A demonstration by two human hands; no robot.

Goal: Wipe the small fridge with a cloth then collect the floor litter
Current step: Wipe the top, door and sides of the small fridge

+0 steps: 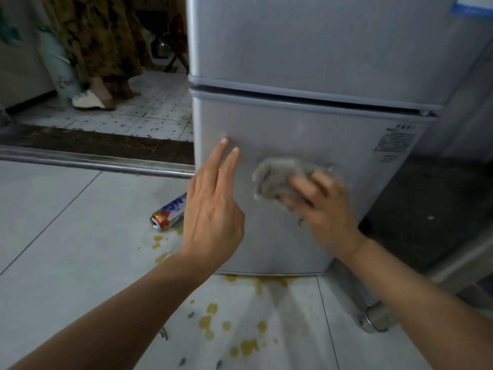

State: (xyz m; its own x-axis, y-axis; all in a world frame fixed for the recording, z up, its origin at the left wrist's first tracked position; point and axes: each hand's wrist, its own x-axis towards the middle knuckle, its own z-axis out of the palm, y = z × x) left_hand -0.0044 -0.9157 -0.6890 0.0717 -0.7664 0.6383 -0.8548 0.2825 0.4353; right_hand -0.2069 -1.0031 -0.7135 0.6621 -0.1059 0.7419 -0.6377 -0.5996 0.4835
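The small silver two-door fridge (306,124) fills the upper right of the view. My right hand (322,209) presses a crumpled grey cloth (277,180) against the lower door; both are motion-blurred. My left hand (213,209) hovers open by the door's left edge, two fingers stretched up and nothing in it. A red, white and blue drink can (169,213) lies on its side on the floor left of the fridge, partly hidden behind my left hand.
Yellow spill spots (210,321) and small green scraps (163,333) dot the grey tiles in front of the fridge. A metal door track (93,161) crosses the floor at left. Beyond it a person's feet (93,98) stand on patterned tiles. A metal leg (373,316) stands at lower right.
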